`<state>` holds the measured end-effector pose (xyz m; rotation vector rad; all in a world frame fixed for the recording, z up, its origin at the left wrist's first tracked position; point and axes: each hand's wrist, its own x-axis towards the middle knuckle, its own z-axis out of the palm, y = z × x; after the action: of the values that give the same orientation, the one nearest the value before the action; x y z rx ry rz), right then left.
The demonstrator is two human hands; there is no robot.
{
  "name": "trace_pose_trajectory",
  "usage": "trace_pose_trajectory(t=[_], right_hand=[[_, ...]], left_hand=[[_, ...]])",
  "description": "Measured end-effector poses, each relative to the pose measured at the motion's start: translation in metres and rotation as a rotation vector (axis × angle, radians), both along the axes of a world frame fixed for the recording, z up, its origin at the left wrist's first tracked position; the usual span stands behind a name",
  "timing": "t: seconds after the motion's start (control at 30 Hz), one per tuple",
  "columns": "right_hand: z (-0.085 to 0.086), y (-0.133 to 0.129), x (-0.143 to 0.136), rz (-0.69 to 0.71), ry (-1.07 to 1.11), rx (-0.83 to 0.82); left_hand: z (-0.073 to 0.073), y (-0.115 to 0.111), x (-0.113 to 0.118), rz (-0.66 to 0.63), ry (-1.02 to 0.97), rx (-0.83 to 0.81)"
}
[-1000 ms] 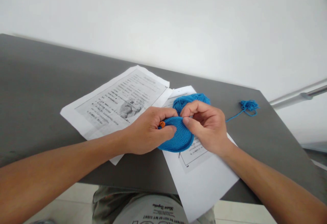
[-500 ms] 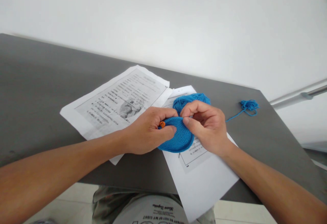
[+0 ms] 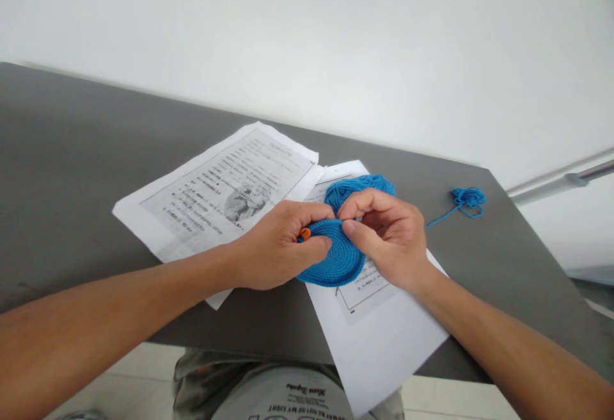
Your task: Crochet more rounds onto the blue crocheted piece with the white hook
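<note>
A round blue crochet piece (image 3: 338, 263) is held up over the papers, its rings of stitches facing me. My left hand (image 3: 283, 244) grips its left side, thumb on the front face and fingers behind the rim. Beside that thumb, an orange stitch marker (image 3: 304, 234) sits at the edge. My right hand (image 3: 386, 234) pinches the upper right rim between thumb and index finger. Whether it also holds a hook or a strand is hidden. Just behind the hands lies a blue yarn skein (image 3: 359, 186), partly covered by the right hand.
A printed sheet (image 3: 225, 190) with a picture lies on the grey table (image 3: 86, 151) to the left. Another printed sheet (image 3: 378, 350) under my hands hangs over the front edge. A small blue yarn bundle (image 3: 467, 199) rests at the right, trailing a strand. A white wall (image 3: 307, 43) stands behind.
</note>
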<state>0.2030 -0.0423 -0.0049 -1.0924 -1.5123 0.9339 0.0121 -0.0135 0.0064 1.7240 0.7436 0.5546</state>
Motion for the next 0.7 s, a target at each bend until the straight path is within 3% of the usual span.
trace_pose_trajectory(t=[0.7], right_hand=[[0.0016,-0.0003,-0.0020,0.019,-0.024,-0.001]], left_hand=[[0.0015,-0.0004,0.0009,-0.032,0.029,0.015]])
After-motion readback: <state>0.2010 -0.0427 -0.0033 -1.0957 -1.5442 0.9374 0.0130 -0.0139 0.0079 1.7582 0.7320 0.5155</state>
